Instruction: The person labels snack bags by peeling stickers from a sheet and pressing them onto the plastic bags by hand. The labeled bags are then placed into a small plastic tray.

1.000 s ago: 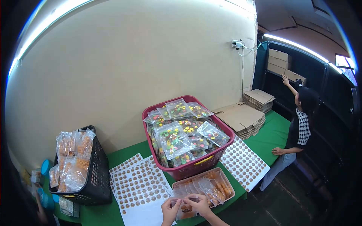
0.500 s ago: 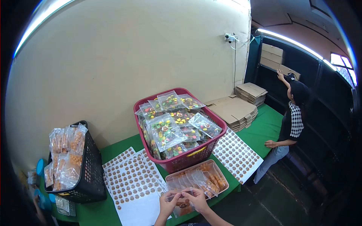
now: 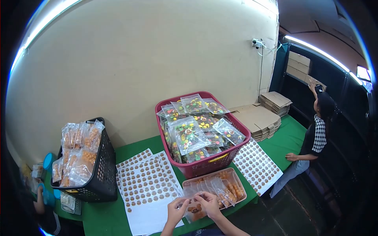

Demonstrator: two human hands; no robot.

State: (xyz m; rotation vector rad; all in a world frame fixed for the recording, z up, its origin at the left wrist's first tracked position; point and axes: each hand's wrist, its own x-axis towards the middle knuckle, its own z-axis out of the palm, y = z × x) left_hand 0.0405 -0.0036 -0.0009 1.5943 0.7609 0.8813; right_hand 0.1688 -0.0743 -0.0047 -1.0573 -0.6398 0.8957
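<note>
At the table's front edge, my left hand [image 3: 176, 211] pinches the upper left edge of a small clear bag [image 3: 195, 212] with orange-brown pieces and a round sticker. My right hand [image 3: 208, 202] pinches the same bag's upper right edge. Just behind the hands is a pink tray [image 3: 241, 185] holding orange snacks and several filled clear bags. Left of my hands are overlapping sheets of round stickers [image 3: 147, 185]. A maroon basket [image 3: 197, 168] full of bags of colourful candies stands behind the tray.
A black basket [image 3: 104, 173] of orange snack bags stands left. Another sticker sheet [image 3: 258, 165] and flattened cardboard boxes [image 3: 256, 120] lie right. A person [image 3: 315, 129] at the right reaches toward shelved boxes. Part of another person's arm [image 3: 40, 202] shows at lower left.
The whole view has shifted, with the table's contents now further right in it. Both hands still hold the bag, and the arm at lower left shows more.
</note>
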